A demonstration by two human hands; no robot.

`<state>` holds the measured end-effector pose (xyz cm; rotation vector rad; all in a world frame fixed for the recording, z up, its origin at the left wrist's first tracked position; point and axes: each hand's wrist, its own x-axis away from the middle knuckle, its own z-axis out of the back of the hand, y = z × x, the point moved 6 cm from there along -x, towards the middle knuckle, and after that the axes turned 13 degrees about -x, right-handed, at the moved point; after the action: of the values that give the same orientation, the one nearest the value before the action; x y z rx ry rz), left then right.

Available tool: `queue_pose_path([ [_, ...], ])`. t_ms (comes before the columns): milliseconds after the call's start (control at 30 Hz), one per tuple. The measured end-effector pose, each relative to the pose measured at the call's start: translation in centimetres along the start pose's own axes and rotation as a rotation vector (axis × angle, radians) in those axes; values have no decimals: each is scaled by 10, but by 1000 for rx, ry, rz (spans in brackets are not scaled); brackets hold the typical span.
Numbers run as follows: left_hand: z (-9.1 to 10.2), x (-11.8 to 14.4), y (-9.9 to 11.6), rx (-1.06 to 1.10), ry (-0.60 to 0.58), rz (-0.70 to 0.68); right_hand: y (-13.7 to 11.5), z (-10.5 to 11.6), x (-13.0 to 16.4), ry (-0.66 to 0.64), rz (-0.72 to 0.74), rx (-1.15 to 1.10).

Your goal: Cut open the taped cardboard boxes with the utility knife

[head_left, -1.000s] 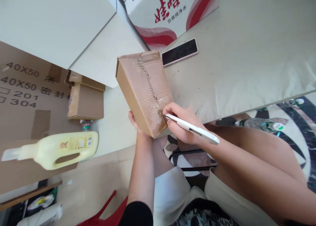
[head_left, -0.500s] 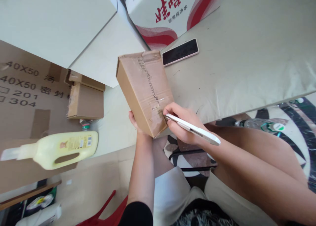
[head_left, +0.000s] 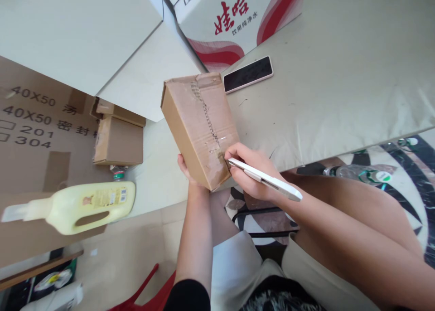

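Nothing moved: left hand (head_left: 185, 166) cradles cardboard box (head_left: 199, 127), right hand (head_left: 253, 172) pinches white cutter (head_left: 267, 180)

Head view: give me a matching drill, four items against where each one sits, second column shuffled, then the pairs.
Items
1. small cardboard box
2. white utility knife
3. phone
4. yellow bottle

Places
A. lying screen up on the grey table
B. gripped in the right hand, tip at the box's taped seam
C. lying on its side on flattened cardboard at left
D. propped up from below by the left hand

Pairs: 1-D, 2-B, 3-A, 4-C
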<state>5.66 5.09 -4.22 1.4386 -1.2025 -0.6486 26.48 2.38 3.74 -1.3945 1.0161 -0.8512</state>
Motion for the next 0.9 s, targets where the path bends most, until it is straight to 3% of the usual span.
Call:
queue_pose_path([
  [367,-1,0,0,8,-4,-16,-1,0,-1,-9,-6,2],
  [567,-3,0,0,53,-90,-14,0,0,-1,-3,4,6],
  [900,2,-3,-1,15,-40,-16,-1,0,0,2,1,-4],
])
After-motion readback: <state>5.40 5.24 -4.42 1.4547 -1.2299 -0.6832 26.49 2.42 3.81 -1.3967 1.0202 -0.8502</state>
